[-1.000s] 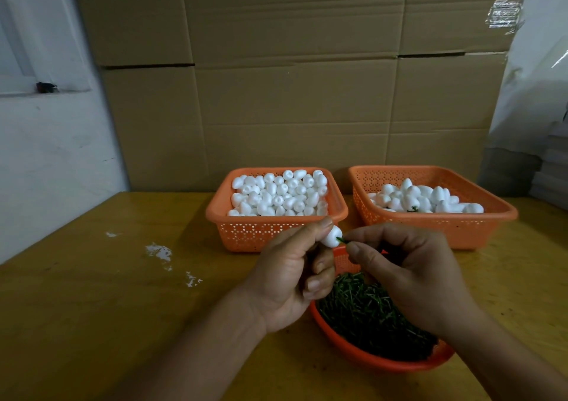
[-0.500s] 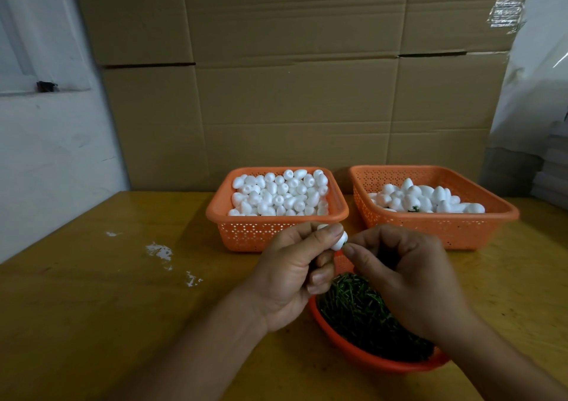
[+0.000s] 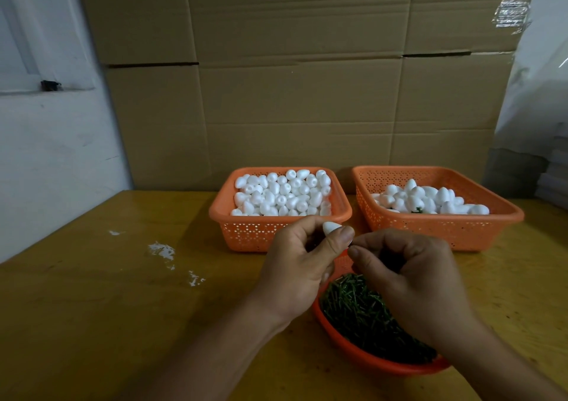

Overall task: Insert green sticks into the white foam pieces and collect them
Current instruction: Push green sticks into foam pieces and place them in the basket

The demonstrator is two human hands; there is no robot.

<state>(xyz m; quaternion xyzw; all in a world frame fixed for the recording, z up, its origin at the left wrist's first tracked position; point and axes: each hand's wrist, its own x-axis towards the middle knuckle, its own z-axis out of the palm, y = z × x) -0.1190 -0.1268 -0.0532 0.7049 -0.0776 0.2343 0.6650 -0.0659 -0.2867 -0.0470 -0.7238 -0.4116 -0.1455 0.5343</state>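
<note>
The green stick seen a second ago has vanished into the foam (image 3: 330,227) pinched by the left hand (image 3: 302,265); the right hand (image 3: 408,277) stays pinched at it, so that piece looks ready for collecting.

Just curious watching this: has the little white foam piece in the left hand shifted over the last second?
Barely: the foam piece sits slightly higher against the left basket wall; the left hand turned it.

two baskets (image 3: 246,234) (image 3: 442,231) side by side behind the bowl (image 3: 368,360), all on the table (image 3: 92,308).
</note>
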